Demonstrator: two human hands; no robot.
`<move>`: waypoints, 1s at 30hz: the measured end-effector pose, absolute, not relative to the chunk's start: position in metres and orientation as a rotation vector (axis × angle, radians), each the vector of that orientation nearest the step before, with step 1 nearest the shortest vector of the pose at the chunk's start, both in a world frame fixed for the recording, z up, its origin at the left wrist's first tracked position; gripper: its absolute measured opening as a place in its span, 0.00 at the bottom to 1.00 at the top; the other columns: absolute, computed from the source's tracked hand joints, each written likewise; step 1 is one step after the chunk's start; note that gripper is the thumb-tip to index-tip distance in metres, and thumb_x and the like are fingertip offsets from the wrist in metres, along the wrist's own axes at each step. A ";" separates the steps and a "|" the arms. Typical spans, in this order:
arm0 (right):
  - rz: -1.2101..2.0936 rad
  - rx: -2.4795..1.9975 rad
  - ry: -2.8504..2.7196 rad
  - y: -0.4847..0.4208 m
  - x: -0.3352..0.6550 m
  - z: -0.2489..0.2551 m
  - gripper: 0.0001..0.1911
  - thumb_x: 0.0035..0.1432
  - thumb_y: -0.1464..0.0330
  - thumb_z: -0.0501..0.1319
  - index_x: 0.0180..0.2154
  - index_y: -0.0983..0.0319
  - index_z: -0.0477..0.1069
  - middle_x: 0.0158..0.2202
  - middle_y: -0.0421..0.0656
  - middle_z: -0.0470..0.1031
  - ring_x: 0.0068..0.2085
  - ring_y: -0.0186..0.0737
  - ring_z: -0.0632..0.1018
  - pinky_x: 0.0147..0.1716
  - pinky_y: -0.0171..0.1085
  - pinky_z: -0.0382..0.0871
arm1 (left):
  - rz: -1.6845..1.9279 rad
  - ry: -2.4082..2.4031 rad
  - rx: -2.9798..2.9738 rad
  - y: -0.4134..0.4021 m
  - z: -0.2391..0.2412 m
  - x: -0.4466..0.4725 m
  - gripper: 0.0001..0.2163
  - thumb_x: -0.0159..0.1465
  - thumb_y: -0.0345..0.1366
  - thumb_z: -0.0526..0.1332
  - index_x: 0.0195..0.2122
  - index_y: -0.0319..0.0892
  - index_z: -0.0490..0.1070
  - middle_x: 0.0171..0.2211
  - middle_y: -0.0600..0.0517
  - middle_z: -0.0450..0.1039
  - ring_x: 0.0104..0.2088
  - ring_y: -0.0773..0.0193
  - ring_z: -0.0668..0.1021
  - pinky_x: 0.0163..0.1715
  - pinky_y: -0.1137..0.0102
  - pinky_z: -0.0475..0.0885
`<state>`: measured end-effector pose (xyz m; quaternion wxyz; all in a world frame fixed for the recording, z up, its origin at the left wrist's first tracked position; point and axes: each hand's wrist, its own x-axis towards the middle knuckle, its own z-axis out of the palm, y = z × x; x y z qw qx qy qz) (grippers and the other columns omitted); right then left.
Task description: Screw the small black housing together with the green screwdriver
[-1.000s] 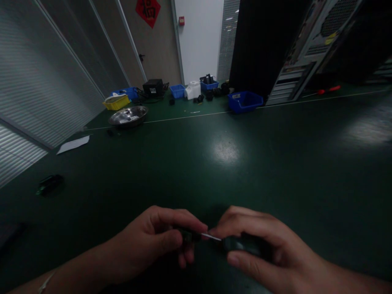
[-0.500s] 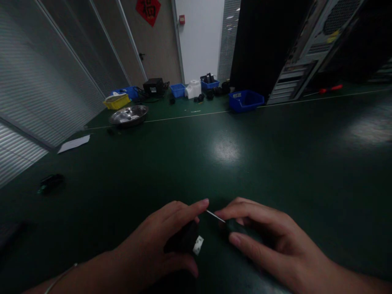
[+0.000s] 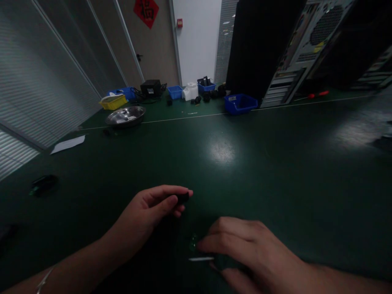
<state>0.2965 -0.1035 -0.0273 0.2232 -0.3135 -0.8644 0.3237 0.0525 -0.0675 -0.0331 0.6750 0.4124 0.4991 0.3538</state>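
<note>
My left hand [image 3: 159, 204] pinches a small black part [image 3: 183, 198] between thumb and fingers, a little above the dark green table. Lower and to the right, my right hand [image 3: 245, 249] is curled round a screwdriver [image 3: 201, 259]. Its thin metal shaft points left, while the dark handle is mostly hidden under my fingers. A small, shiny green piece [image 3: 193, 242] lies by the tip of my right index finger; its kind is unclear. Both hands are apart from each other.
Toward the back stand a metal bowl [image 3: 126, 116], a yellow tray [image 3: 113, 102], a blue bin [image 3: 240, 104] and a white device [image 3: 190, 92]. A computer case [image 3: 284, 81] is at the back right. A dark object [image 3: 44, 185] and white paper [image 3: 67, 144] lie at left.
The screwdriver has come away from the left hand, moving down and left with the right hand. My left hand has turned and shifted up, and the white piece beside it is out of sight.
</note>
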 end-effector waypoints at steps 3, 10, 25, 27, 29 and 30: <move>0.836 -0.818 -2.541 -0.104 0.290 -0.023 0.22 0.59 0.80 0.59 0.53 0.58 0.74 0.53 0.42 0.78 0.48 0.44 0.78 0.48 0.40 0.72 | 0.821 1.058 0.894 -0.076 -0.031 0.057 0.10 0.64 0.30 0.66 0.45 0.47 0.81 0.48 0.52 0.81 0.40 0.66 0.78 0.43 0.73 0.72; 0.712 -0.714 -2.660 -0.111 0.289 -0.019 0.16 0.68 0.74 0.54 0.53 0.58 0.72 0.49 0.42 0.80 0.44 0.45 0.78 0.45 0.43 0.70 | 0.764 1.022 1.045 -0.090 -0.026 0.060 0.11 0.66 0.30 0.64 0.49 0.45 0.77 0.46 0.50 0.81 0.40 0.64 0.79 0.43 0.70 0.72; 0.825 -0.825 -2.687 -0.109 0.292 -0.018 0.22 0.57 0.77 0.64 0.53 0.60 0.72 0.54 0.45 0.75 0.49 0.49 0.74 0.48 0.43 0.69 | 0.728 1.037 1.240 -0.092 -0.025 0.064 0.08 0.65 0.34 0.64 0.44 0.41 0.75 0.28 0.55 0.77 0.30 0.66 0.76 0.34 0.71 0.70; 0.855 -0.845 -2.683 -0.109 0.292 -0.017 0.21 0.54 0.78 0.65 0.51 0.62 0.74 0.52 0.46 0.76 0.48 0.49 0.74 0.47 0.42 0.69 | 0.721 1.041 1.252 -0.092 -0.024 0.064 0.08 0.65 0.34 0.64 0.44 0.42 0.75 0.28 0.55 0.77 0.30 0.65 0.76 0.34 0.71 0.70; 0.872 -0.836 -2.674 -0.109 0.293 -0.016 0.19 0.53 0.78 0.65 0.48 0.63 0.75 0.49 0.47 0.77 0.46 0.47 0.75 0.45 0.41 0.70 | 0.714 1.046 1.260 -0.092 -0.023 0.064 0.08 0.65 0.34 0.64 0.44 0.42 0.75 0.29 0.54 0.77 0.30 0.65 0.76 0.34 0.70 0.71; 0.877 -0.826 -2.670 -0.110 0.293 -0.016 0.18 0.53 0.79 0.65 0.47 0.63 0.75 0.48 0.47 0.77 0.45 0.47 0.75 0.43 0.40 0.70 | 0.710 1.048 1.264 -0.093 -0.023 0.064 0.08 0.65 0.35 0.64 0.44 0.42 0.75 0.29 0.54 0.77 0.30 0.65 0.76 0.34 0.70 0.71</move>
